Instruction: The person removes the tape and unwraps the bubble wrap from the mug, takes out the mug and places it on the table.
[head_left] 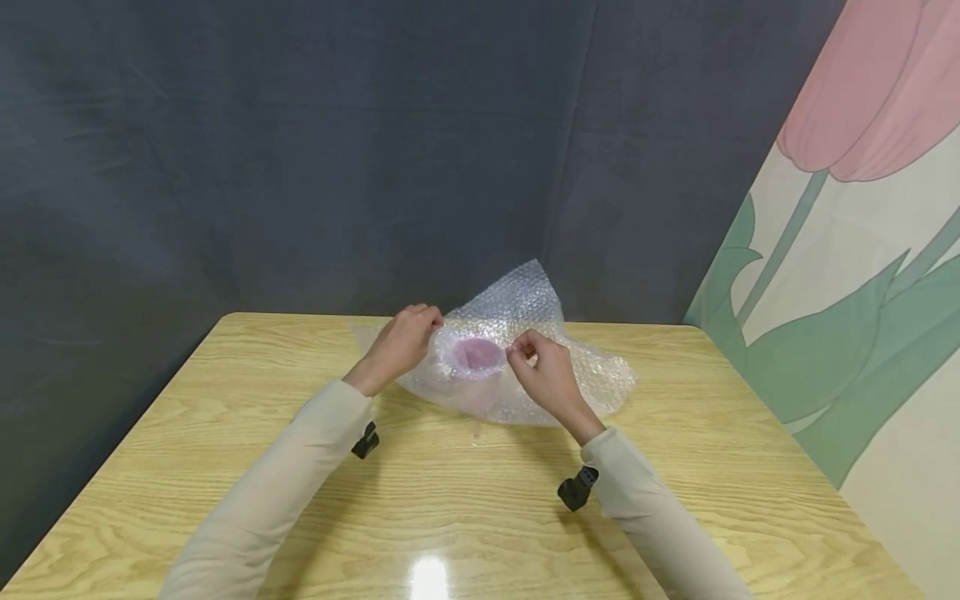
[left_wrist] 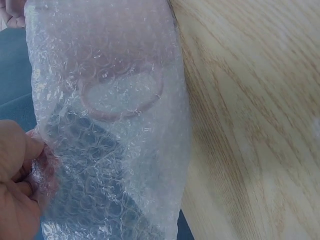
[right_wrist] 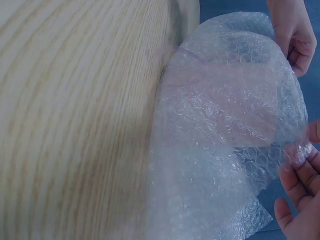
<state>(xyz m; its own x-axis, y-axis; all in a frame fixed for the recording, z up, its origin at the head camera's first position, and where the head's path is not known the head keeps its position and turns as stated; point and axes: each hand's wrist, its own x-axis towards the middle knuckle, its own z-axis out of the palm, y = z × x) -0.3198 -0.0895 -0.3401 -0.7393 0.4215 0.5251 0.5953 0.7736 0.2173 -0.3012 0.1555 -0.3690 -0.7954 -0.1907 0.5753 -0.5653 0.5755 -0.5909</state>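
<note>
A pink mug [head_left: 478,353] stands inside a sheet of clear bubble wrap [head_left: 517,300] near the far side of the table. Through the plastic, its looped handle [left_wrist: 122,116] shows in the left wrist view and its pale pink body [right_wrist: 225,105] in the right. My left hand [head_left: 405,337] pinches the wrap's upper edge left of the mug. On the other side, my right hand [head_left: 546,371] pinches the edge between thumb and fingers. A corner of the sheet sticks up behind the mug, and more of it spreads out on the right.
The wood-grain table [head_left: 450,508] reaches back to a dark curtain [head_left: 375,150]. A wall with a painted tulip [head_left: 862,92] rises on the right. Small black cameras sit under both wrists, the left camera [head_left: 366,440] and the right camera [head_left: 577,488].
</note>
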